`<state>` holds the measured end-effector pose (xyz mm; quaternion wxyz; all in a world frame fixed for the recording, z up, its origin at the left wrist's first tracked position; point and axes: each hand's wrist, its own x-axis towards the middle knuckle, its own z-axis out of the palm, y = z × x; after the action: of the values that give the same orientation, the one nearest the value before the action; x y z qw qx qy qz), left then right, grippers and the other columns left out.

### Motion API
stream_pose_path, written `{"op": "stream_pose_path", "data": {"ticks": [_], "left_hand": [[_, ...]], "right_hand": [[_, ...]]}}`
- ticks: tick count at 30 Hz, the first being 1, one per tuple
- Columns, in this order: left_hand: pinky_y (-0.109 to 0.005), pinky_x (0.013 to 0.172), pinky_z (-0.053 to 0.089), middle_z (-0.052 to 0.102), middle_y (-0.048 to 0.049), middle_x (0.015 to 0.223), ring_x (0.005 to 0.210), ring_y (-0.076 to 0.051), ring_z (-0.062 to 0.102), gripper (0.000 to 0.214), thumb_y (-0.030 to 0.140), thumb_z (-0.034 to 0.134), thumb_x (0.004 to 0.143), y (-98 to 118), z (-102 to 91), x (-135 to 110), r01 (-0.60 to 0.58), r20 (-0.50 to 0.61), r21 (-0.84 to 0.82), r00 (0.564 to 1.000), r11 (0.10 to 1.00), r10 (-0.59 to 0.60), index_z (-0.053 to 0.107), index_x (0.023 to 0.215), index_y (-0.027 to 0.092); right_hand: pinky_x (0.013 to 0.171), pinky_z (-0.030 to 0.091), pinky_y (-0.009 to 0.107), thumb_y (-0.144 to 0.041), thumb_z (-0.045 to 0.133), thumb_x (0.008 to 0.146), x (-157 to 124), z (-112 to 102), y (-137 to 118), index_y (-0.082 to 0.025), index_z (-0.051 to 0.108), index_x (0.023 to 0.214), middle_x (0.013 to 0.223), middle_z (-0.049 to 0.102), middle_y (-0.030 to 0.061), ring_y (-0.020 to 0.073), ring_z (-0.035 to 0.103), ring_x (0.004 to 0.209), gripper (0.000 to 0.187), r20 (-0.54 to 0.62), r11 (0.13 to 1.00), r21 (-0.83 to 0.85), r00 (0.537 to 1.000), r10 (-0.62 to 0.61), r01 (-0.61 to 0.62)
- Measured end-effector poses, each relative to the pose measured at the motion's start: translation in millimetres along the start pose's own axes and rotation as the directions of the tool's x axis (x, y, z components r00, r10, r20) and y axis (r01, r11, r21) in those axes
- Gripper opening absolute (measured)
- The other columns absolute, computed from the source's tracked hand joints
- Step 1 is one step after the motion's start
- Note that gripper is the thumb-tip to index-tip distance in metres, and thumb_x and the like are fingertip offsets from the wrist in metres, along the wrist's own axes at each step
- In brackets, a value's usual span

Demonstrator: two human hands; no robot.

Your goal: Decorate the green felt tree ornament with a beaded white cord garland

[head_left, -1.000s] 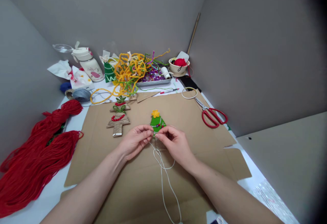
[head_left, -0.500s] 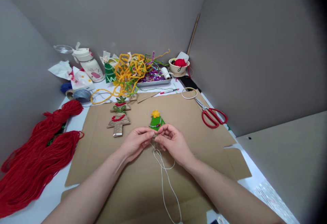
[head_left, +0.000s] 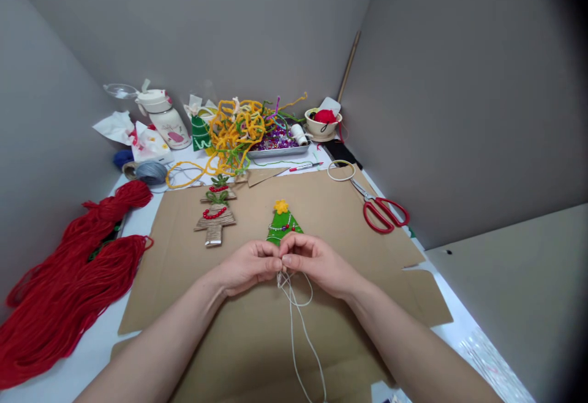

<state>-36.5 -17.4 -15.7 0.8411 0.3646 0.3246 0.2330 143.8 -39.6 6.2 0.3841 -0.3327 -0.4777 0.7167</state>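
A small green felt tree [head_left: 283,224] with a yellow flower on top and a string of beads lies on the brown cardboard sheet [head_left: 349,225]. Just below its base my left hand [head_left: 245,266] and my right hand [head_left: 316,263] meet, fingertips pinched together. Both pinch a thin white cord [head_left: 294,311] that loops under them and trails toward me. What the fingertips do to the cord is hidden.
Two jute-wrapped trees [head_left: 215,214] with red beads lie left of the green one. Red scissors [head_left: 379,210] and a white ring [head_left: 340,171] lie to the right. Red yarn [head_left: 78,268] is heaped at the left. Yellow yarn tangle [head_left: 236,127], bead tray [head_left: 275,146], bowl [head_left: 323,122] and bottle [head_left: 163,118] stand behind.
Both hands have drawn back toward me with the cord, from over the tree's lower edge to just below it. More of the green tree shows.
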Motion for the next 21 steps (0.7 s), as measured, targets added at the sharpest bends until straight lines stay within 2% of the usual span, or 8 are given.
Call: {"op": "stream_pose_path", "data": {"ticks": [2,7,12,14,18,21], "left_hand": [[-0.019,0.053,0.029,0.055,0.0003,0.059,0.054,-0.006,0.043,0.024,0.028,0.079,0.063,1,0.6,-1,0.016,0.015,0.038,1.000,0.999,-0.016,0.065,0.068,0.010],[-0.020,0.056,0.031,0.059,-0.0002,0.067,0.057,-0.006,0.046,0.018,0.025,0.076,0.066,4,3.6,-2,-0.007,0.014,0.049,1.000,0.999,0.006,0.065,0.072,0.012],[-0.020,0.057,0.032,0.057,0.0014,0.062,0.057,-0.006,0.046,0.020,0.026,0.076,0.066,2,2.9,-2,-0.053,-0.003,0.037,0.999,0.998,0.054,0.063,0.069,0.012],[-0.019,0.056,0.031,0.056,0.0023,0.061,0.056,-0.006,0.045,0.020,0.027,0.076,0.066,1,2.1,-1,-0.067,0.013,0.048,0.998,0.997,0.067,0.063,0.069,0.012],[-0.020,0.059,0.035,0.059,0.0008,0.064,0.060,-0.007,0.048,0.020,0.027,0.075,0.067,8,5.8,-5,-0.091,0.078,0.199,0.994,0.976,0.077,0.064,0.069,0.011],[-0.021,0.064,0.038,0.061,-0.0008,0.068,0.064,-0.009,0.051,0.017,0.028,0.072,0.070,25,16.4,-18,-0.089,0.148,0.368,0.988,0.926,0.036,0.066,0.071,0.012]], "right_hand": [[0.068,0.040,0.022,-0.031,0.067,0.078,-1,-2,-2,-0.015,0.058,0.080,0.078,0.053,0.0002,0.0100,0.049,0.071,0.019,0.017,0.999,-0.040,1.000,-0.015,0.015],[0.076,0.038,0.024,-0.028,0.058,0.085,-3,-1,-6,-0.016,0.055,0.077,0.084,0.049,0.0018,0.0122,0.046,0.081,0.015,-0.056,0.966,-0.176,0.978,-0.203,0.190],[0.077,0.039,0.026,-0.026,0.058,0.085,-5,4,-5,-0.018,0.056,0.088,0.090,0.049,0.0024,0.0131,0.047,0.085,0.009,-0.014,0.970,-0.155,0.982,-0.190,0.185],[0.078,0.039,0.026,-0.024,0.060,0.083,-5,3,-4,-0.018,0.058,0.085,0.089,0.049,0.0023,0.0131,0.048,0.085,0.007,-0.007,0.962,-0.194,0.980,-0.199,0.193],[0.081,0.040,0.028,-0.022,0.059,0.084,-7,6,-9,-0.017,0.058,0.077,0.087,0.050,0.0032,0.0138,0.049,0.086,0.009,0.026,0.918,-0.283,0.959,-0.283,0.279],[0.085,0.040,0.030,-0.023,0.056,0.087,-15,13,-23,-0.019,0.056,0.079,0.091,0.052,0.0043,0.0153,0.050,0.092,0.009,-0.055,0.893,-0.257,0.917,-0.394,0.368]]}}
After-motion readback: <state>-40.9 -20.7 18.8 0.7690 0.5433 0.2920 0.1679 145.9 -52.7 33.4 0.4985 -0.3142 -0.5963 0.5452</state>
